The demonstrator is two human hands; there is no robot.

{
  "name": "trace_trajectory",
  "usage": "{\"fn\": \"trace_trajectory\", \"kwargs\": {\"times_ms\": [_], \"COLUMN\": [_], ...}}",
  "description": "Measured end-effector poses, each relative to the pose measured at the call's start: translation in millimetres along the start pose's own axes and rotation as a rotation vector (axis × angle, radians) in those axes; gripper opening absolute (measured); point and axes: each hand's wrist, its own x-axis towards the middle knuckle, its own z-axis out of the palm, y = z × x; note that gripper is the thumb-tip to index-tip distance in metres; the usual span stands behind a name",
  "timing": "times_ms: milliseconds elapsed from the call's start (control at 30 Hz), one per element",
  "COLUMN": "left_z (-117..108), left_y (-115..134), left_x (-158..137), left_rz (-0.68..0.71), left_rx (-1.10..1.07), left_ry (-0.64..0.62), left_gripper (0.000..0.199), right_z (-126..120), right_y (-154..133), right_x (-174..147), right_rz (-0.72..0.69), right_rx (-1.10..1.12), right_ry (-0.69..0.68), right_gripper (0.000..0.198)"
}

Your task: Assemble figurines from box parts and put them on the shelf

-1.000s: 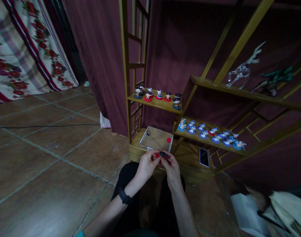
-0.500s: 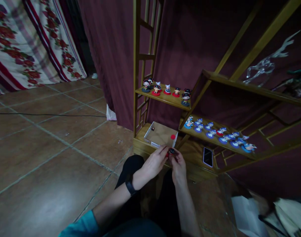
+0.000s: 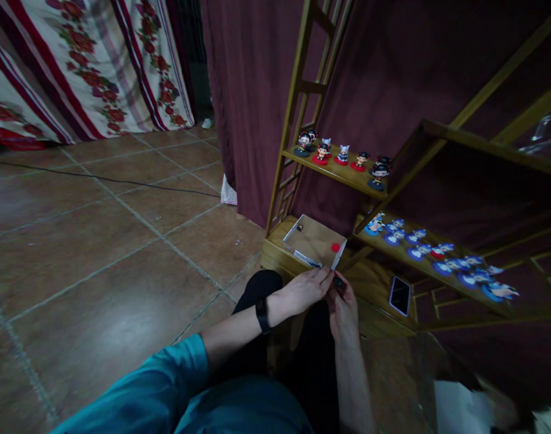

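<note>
My left hand (image 3: 306,290), with a black band at its wrist, is closed, its fingertips meeting those of my right hand. A small dark-headed figurine (image 3: 338,281) is pinched between the two hands, mostly hidden by fingers. My right hand (image 3: 345,308) curls closed around it from the other side. Just beyond my fingers lies a shallow box (image 3: 318,240) with white sides and a brown inside. In that box are a round red base (image 3: 335,247) and a tiny dark piece (image 3: 299,228).
A wooden shelf unit (image 3: 348,178) bears several figurines on red and dark bases. On a lower shelf stand several blue-toned figurines (image 3: 419,251). A phone (image 3: 399,295) lies to the right of my hands. A cable (image 3: 162,187) crosses the tiled floor at left.
My view has turned left, so shelves and box sit further right. Both hands stay together on the figurine, whose red part no longer shows clearly.
</note>
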Motion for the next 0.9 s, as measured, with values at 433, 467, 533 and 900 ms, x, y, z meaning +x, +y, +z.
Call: {"fn": "trace_trajectory", "kwargs": {"times_ms": [433, 467, 533, 900], "left_z": [7, 7, 7, 30], "left_y": [21, 23, 28, 20], "left_x": [-27, -30, -33, -39], "left_rz": [0.082, 0.084, 0.081, -0.347], "left_rx": [0.068, 0.059, 0.022, -0.777], "left_ry": [-0.037, -0.035, -0.025, 0.173], "left_gripper": [0.042, 0.043, 0.043, 0.024], "right_z": [-21, -22, -24, -19], "right_y": [30, 31, 32, 22], "right_x": [-25, -27, -33, -50], "right_rz": [0.028, 0.033, 0.034, 0.058], "right_rx": [0.034, 0.044, 0.06, 0.149], "right_ry": [-0.023, -0.022, -0.02, -0.064], "right_gripper": [0.052, 0.052, 0.051, 0.036]}}
